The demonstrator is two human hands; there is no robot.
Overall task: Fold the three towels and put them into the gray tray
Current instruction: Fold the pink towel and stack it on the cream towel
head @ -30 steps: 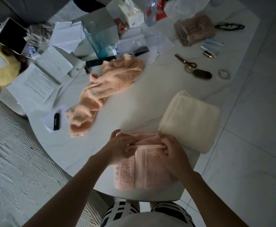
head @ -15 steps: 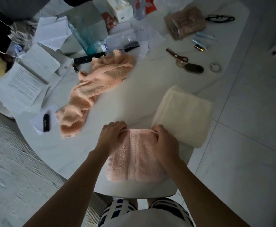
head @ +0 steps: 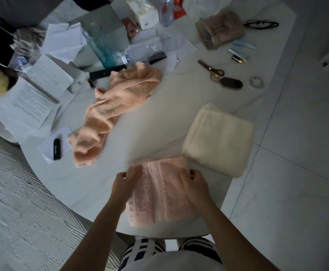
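Note:
A folded pink towel [head: 160,190] lies flat at the near edge of the white table [head: 159,118]. My left hand [head: 125,179] pinches its far left corner and my right hand [head: 194,181] rests on its right side, fingers curled at the far edge. A folded cream towel [head: 218,137] sits just to the right, touching the pink one's far corner. A crumpled peach towel [head: 116,106] sprawls across the table's middle left. A gray box-like container [head: 108,22] stands at the back behind a glass; I cannot tell whether it is the tray.
Papers [head: 32,98] cover the left side, with a small black device [head: 56,149] on one sheet. A teal glass [head: 101,47], scissors [head: 211,68], a dark oval object [head: 231,84], a tape ring [head: 256,82] and glasses [head: 261,24] lie farther back. Tiled floor is right of the table.
My hands spread apart from the towel's middle to its far corners and smoothed it flat. The camera view shifted slightly; the other towels stayed put.

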